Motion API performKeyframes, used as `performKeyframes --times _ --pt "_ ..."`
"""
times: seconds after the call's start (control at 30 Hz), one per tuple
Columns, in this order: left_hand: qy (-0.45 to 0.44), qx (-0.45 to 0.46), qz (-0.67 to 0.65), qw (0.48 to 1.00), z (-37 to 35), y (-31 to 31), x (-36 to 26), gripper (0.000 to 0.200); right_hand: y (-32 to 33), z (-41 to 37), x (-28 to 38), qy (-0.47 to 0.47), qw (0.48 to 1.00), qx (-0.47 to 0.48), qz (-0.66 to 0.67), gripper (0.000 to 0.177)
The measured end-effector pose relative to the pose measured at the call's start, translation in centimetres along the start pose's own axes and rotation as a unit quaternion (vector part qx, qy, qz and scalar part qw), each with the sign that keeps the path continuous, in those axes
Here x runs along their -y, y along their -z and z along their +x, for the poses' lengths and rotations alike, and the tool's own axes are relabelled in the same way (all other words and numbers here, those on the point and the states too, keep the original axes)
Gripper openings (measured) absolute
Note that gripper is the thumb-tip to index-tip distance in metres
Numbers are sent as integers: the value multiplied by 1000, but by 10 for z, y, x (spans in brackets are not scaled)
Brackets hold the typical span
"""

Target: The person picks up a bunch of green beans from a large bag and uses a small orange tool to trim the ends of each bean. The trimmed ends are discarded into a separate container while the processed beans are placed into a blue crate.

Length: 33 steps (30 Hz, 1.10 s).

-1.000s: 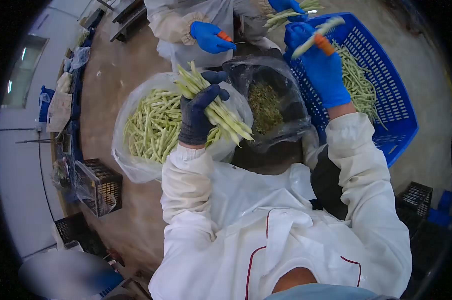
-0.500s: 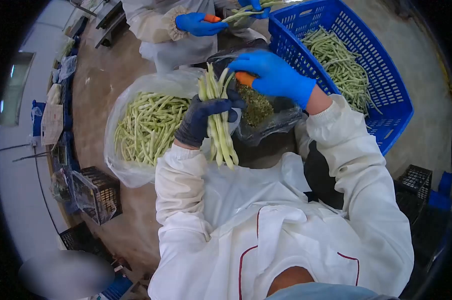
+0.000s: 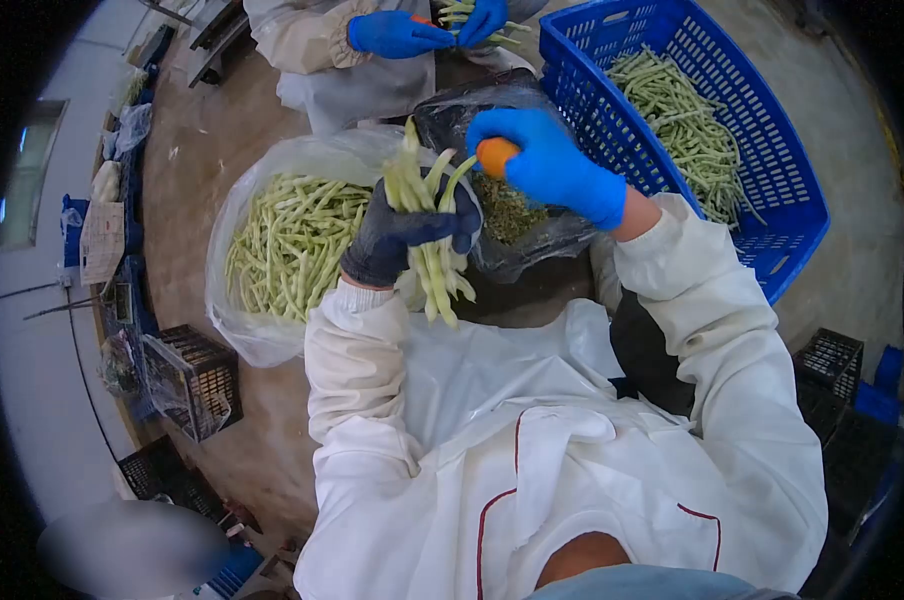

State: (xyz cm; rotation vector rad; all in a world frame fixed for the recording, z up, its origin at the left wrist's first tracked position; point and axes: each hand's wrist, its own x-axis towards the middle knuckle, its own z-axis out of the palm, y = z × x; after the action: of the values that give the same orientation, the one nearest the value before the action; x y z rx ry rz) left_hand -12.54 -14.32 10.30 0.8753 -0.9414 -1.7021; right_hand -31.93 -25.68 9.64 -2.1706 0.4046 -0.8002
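Observation:
My left hand [image 3: 397, 232], in a dark glove, is wrapped round a bunch of long pale green beans [image 3: 434, 265] that stand roughly upright and stick out above and below the fist. Close to their upper ends is my right hand [image 3: 562, 165], gloved in blue, with an orange piece [image 3: 496, 157] at the thumb, seemingly a thumb cover. Its thumb and finger are closed at the tip of one bean; the exact grip is partly hidden. Below this hand, a black plastic bag [image 3: 497, 262] holds small green trimmings [image 3: 509, 212].
A clear plastic bag [image 3: 234, 205] full of beans [image 3: 290, 245] stands at left. To the right, a blue crate [image 3: 787, 190] holds more beans [image 3: 677, 125]. Across from me a co-worker's blue-gloved hands [image 3: 397, 35] hold beans. Black crates [image 3: 197, 375] line the left wall.
The bunch in my left hand has tilted and its beans have spread at the top. My right hand has turned, bringing its thumb to a bean tip. The co-worker's hands have come closer together.

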Motion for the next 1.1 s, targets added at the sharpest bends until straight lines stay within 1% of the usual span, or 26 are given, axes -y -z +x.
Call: performKeyframes --times 0.03,0.07,0.17,0.27,0.3,0.37,0.47,0.5,0.53,0.63,0.67,0.77,0.8,0.87,0.9,0.93,0.97,1.03,1.07,1.1 --pt "-7 26 -11 1000 -1 6 4 30 0 0 -2 -76 976 38 201 16" --pt "-14 50 -23 998 -2 10 7 30 0 1 -4 -148 904 76 393 14" --pt "-43 68 -85 993 -4 12 7 33 -4 4 9 -174 935 152 268 19" --pt "-72 146 -111 980 -2 15 9 35 -4 3 21 -151 915 80 366 18" --pt "-79 177 -125 973 0 14 11 35 -2 3 22 -151 895 81 412 18" --pt "-31 130 -112 985 -2 6 15 36 0 3 23 -151 849 81 499 20" --pt "17 72 -85 994 -5 -7 12 37 0 7 26 -172 903 127 373 20" --pt "31 55 -72 995 -5 -9 10 37 1 8 26 -172 915 129 342 19" --pt "26 35 -74 996 -8 -3 12 39 3 9 27 -172 925 130 312 19" --pt "-73 97 -126 985 -2 7 14 40 6 6 18 -171 957 118 205 21" --pt "-78 82 -131 985 -1 13 15 37 7 4 15 -171 965 111 166 23" --pt "-91 -72 -103 988 0 8 9 32 23 8 33 -189 961 130 154 22" --pt "-89 -94 -64 990 2 3 5 37 23 7 29 -183 959 142 161 20" --pt "-89 -96 -61 990 3 -3 4 44 19 3 18 -173 956 163 174 16" --pt "-88 -97 -59 990 4 -5 3 48 18 3 18 -166 956 183 156 16" --pt "-90 -85 -29 992 2 -5 -2 57 16 2 18 -159 956 202 138 16" --pt "-105 -85 -55 989 2 -5 -1 57 16 2 17 -151 956 222 120 16" --pt "-135 -86 -106 981 1 -2 3 58 17 3 18 -144 957 220 121 18" --pt "-140 -76 -109 981 0 3 2 58 18 4 18 -141 958 219 122 18" --pt "-135 -102 -75 983 0 2 -1 57 19 4 17 -135 963 203 118 18"
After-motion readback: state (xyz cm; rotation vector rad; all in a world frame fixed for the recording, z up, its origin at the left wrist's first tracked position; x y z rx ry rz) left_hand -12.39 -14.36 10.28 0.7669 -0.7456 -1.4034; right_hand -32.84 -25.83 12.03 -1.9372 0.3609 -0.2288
